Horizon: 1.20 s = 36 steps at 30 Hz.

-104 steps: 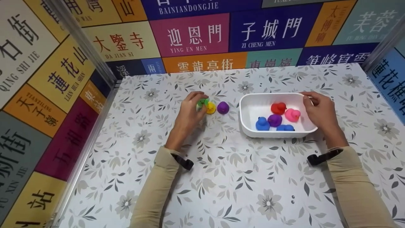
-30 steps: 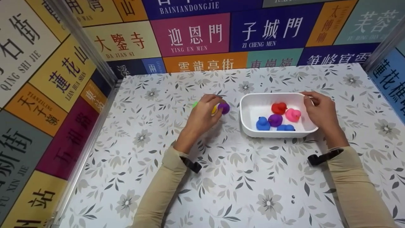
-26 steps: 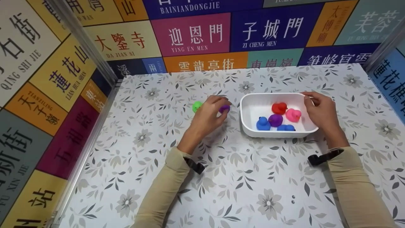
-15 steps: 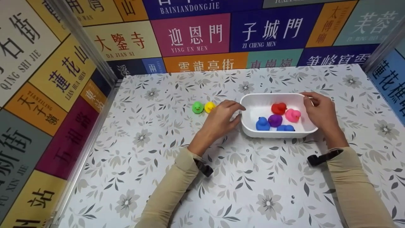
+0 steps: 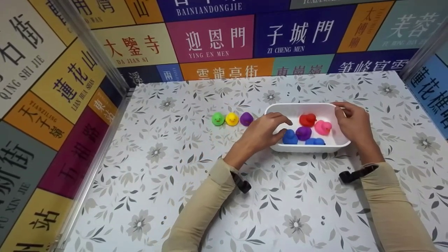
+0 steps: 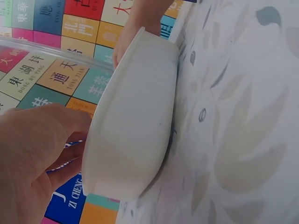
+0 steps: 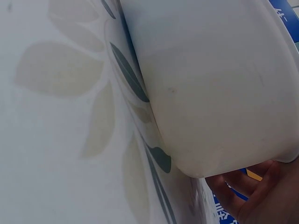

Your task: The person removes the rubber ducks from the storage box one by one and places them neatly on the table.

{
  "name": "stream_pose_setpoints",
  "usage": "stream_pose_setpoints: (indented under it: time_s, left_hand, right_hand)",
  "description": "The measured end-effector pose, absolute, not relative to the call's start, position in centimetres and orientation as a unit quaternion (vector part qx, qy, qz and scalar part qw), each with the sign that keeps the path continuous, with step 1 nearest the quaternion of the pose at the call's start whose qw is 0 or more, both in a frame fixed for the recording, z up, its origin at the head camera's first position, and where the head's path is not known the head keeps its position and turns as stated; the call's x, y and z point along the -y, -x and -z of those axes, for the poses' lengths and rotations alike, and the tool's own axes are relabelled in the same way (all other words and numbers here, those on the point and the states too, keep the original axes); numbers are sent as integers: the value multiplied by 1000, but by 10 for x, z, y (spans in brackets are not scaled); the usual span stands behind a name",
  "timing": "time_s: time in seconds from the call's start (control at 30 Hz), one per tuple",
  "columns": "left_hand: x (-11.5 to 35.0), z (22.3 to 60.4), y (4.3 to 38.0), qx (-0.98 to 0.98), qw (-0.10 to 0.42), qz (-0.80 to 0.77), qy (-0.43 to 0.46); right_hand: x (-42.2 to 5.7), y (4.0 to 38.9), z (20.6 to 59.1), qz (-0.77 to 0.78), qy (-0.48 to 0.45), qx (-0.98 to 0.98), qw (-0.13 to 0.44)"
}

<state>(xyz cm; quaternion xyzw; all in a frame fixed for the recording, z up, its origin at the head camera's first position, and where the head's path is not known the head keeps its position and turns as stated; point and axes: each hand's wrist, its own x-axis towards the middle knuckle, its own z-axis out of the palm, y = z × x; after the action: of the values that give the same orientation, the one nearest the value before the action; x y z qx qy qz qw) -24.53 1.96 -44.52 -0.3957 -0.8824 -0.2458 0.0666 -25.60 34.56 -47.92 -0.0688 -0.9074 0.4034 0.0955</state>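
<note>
My left hand (image 5: 262, 132) reaches over the left rim of a white plastic box (image 5: 315, 149), thumb and fingers apart, close to a blue rubber duck (image 5: 290, 137). Nothing shows between them. My right hand (image 5: 355, 122) holds the box's right end by the rim; the right wrist view shows its fingers (image 7: 252, 186) curled at the box wall. Also in the box lie a purple duck (image 5: 303, 133), a red duck (image 5: 307, 120), a pink duck (image 5: 323, 127) and a second blue duck (image 5: 315, 141). The left wrist view hides the box's inside.
Left of the box, a green duck (image 5: 218, 119), a yellow duck (image 5: 231, 119) and a purple duck (image 5: 246, 119) stand in a row on the floral tabletop (image 5: 224, 210). Panels with printed characters (image 5: 210, 38) border the table at the back and sides.
My left hand adjusted the green, yellow and purple ducks in turn, then moved right, away from the row and over the box. The right hand and the box have stayed in place.
</note>
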Motion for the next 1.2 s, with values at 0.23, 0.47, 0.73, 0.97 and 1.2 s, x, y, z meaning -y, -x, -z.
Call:
stream_pose_setpoints:
  time_s: [0.23, 0.47, 0.73, 0.97, 1.2]
  left_hand:
    - [-32, 446, 254, 862, -1, 275, 426]
    - [-42, 449, 261, 856, -30, 267, 441]
    - [-44, 449, 263, 861, -56, 251, 439]
    - [-44, 446, 263, 857, -68, 244, 450]
    - [-48, 439, 261, 874, -79, 219, 428]
  right_hand:
    - [-345, 256, 480, -404, 74, 907, 92]
    - [-344, 254, 479, -410, 78, 905, 83]
    - [-342, 255, 477, -416, 84, 902, 75]
    - [-341, 255, 478, -410, 88, 905, 65]
    - [-343, 255, 480, -416, 63, 901, 106]
